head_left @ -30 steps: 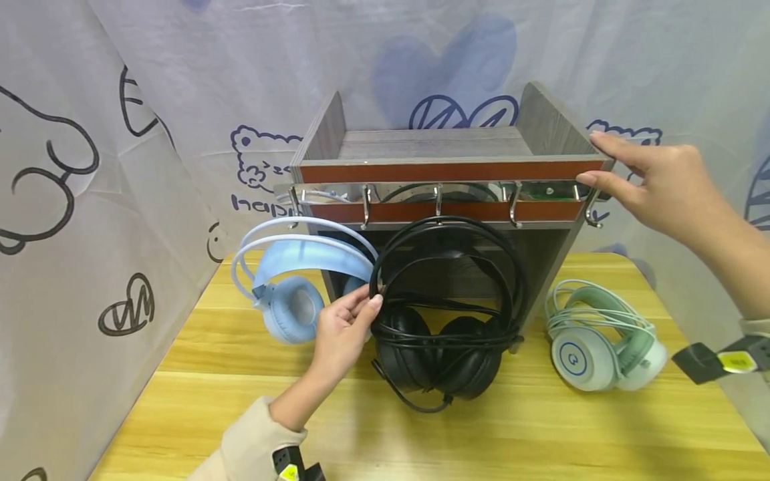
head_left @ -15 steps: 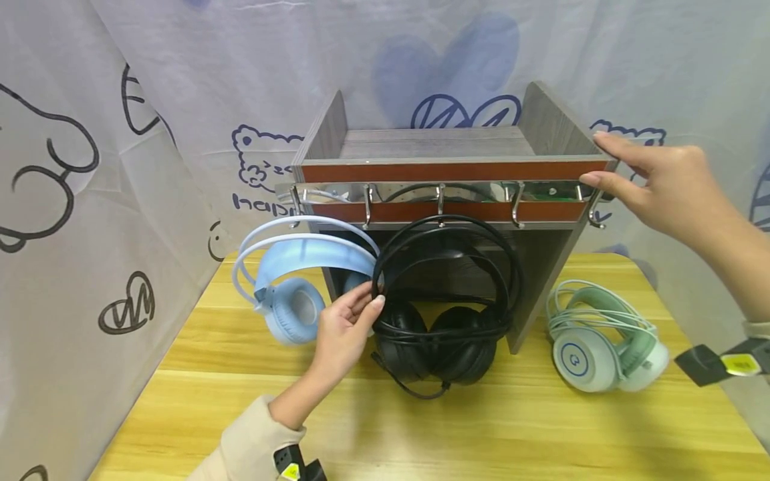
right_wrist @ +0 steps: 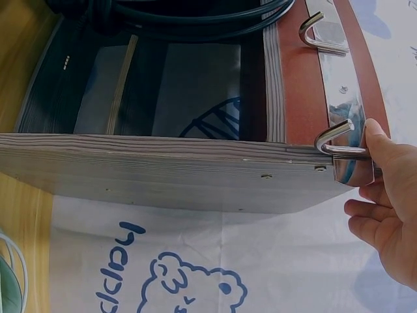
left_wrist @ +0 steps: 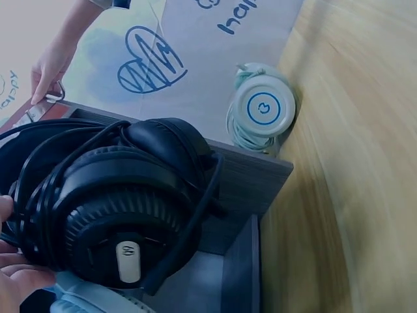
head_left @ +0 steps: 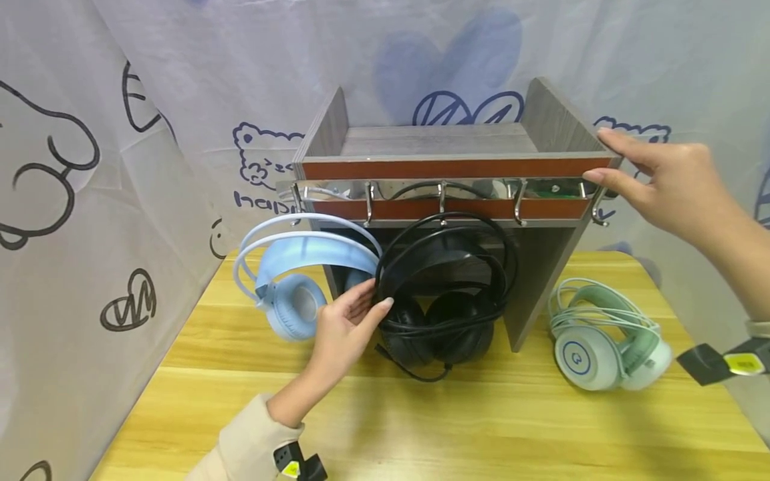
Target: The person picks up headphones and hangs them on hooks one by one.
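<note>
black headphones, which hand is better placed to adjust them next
Probably the left hand: it holds the black headphones by one side, while the right hand grips an upper front corner of the rack.

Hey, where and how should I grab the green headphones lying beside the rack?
Probably by the curved headband, from above and on the side away from the rack. The band's arc shows behind the ear cups, and the rack stands close on the other side. Mind the cable looped across them.
</note>
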Action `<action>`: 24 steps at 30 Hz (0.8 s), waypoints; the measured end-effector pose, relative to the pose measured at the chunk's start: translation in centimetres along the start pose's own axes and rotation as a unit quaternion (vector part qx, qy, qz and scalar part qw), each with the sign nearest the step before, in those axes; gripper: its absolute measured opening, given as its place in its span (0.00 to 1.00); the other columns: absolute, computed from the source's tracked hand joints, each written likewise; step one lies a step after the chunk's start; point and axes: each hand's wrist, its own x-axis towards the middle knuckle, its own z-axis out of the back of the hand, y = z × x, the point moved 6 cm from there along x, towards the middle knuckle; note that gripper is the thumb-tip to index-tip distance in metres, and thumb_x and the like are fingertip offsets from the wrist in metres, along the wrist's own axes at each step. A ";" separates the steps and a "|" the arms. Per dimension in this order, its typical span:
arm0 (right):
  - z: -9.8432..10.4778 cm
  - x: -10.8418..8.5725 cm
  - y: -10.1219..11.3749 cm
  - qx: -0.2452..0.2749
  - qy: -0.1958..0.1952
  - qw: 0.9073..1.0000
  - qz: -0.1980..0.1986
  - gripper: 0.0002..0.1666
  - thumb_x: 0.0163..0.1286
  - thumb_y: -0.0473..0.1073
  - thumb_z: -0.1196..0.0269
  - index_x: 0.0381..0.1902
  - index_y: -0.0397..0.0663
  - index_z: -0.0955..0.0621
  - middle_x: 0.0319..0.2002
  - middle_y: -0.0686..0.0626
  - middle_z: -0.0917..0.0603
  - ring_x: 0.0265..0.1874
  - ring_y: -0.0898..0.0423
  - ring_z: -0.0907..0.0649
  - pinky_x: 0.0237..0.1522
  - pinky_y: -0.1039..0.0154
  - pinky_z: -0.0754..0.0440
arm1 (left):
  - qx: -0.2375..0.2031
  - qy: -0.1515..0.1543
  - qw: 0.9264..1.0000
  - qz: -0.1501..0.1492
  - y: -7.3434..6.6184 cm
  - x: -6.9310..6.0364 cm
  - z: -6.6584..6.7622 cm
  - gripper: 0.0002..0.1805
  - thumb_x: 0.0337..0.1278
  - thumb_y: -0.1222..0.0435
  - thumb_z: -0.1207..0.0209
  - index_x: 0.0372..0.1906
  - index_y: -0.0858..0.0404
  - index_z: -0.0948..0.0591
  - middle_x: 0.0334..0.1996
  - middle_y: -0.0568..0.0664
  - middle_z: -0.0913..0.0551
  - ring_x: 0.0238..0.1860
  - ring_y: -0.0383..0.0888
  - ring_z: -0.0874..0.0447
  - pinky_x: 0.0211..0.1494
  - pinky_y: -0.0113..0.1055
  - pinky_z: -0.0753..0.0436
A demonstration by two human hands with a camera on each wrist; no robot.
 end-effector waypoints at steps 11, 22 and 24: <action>-0.3 -0.2 -0.3 -0.003 0.013 1.000 -0.017 0.33 0.65 0.50 0.40 0.65 0.45 0.32 0.58 0.33 0.28 0.46 0.27 0.24 0.44 0.34 0.24 | 0.192 0.033 0.979 -0.065 -3.1 1.5 1.2 0.21 0.50 0.62 0.34 0.47 0.72 0.19 0.27 0.58 0.14 0.24 0.43 0.18 0.28 0.29 0.18; -0.3 -0.1 -0.3 -0.008 0.006 1.000 -0.006 0.33 0.65 0.50 0.40 0.64 0.43 0.31 0.58 0.33 0.28 0.46 0.27 0.24 0.44 0.35 0.24 | 0.226 0.045 0.968 -0.103 -5.9 3.6 4.2 0.13 0.51 0.66 0.35 0.39 0.72 0.16 0.32 0.60 0.13 0.31 0.49 0.12 0.34 0.38 0.14; -0.3 -0.1 -0.3 -0.008 0.008 1.000 -0.006 0.33 0.65 0.51 0.40 0.64 0.43 0.32 0.58 0.33 0.28 0.46 0.27 0.24 0.45 0.35 0.25 | 0.210 0.046 0.971 -0.103 -6.2 3.9 4.7 0.12 0.51 0.68 0.36 0.39 0.73 0.16 0.32 0.61 0.13 0.32 0.50 0.12 0.35 0.38 0.14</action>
